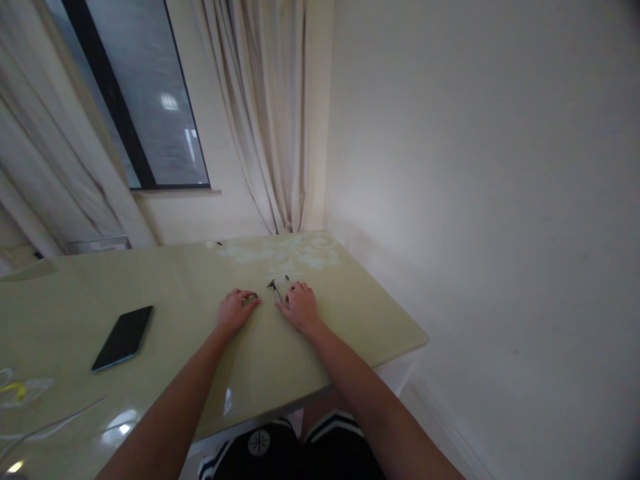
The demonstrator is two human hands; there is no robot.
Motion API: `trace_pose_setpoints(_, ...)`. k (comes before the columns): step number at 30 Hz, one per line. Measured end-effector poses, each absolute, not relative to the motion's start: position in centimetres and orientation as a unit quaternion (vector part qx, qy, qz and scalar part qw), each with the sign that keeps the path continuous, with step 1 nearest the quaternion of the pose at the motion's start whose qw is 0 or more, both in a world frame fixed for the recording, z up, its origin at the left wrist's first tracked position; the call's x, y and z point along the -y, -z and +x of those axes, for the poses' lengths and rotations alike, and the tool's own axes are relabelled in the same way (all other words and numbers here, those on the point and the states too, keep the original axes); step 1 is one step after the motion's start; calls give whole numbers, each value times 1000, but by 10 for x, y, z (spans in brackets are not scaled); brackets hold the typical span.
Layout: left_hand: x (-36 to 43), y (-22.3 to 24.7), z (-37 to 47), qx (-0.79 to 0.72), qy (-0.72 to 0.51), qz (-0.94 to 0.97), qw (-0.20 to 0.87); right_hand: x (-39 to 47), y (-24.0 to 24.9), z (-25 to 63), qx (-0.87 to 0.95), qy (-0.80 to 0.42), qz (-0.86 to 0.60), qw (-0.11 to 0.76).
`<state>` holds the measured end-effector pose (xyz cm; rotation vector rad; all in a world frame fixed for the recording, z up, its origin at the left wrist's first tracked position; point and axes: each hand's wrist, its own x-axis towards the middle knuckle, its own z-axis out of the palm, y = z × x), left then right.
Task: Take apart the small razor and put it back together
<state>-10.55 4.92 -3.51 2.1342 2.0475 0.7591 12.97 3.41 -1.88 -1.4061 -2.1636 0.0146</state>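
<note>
My left hand (236,311) rests on the table with thumb and fingers pinched around a small dark thing (255,295), too small to name. To its right my right hand (301,307) is closed, its fingers curled down at the tabletop. A slim silvery tool with a dark T-shaped head, much like a razor (273,287), sticks out from between its thumb and fingers. Just beyond the fingers of that hand shows the dark tip of a thin stick-like piece (287,278); its other end is hidden by the hand.
A glossy pale-green table (185,280) spans the view, its right side along a white wall (480,167). A black tablet (123,338) lies to the left. Nearer are a cable (55,423) and a clear bag with something yellow (20,391). A small dark piece (219,243) lies at the back edge.
</note>
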Motion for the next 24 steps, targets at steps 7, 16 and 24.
trace_pose_setpoints(7,-50,37,-106,-666,-247,703,36,-32,20,128,842,15,-484,238)
trace_pose_setpoints(16,-47,32,-104,-669,-227,706,40,-32,18,127,868,-14,-434,241)
trace_pose_setpoints(24,-49,34,-106,-669,-230,704,65,-46,29,136,728,-40,-609,311)
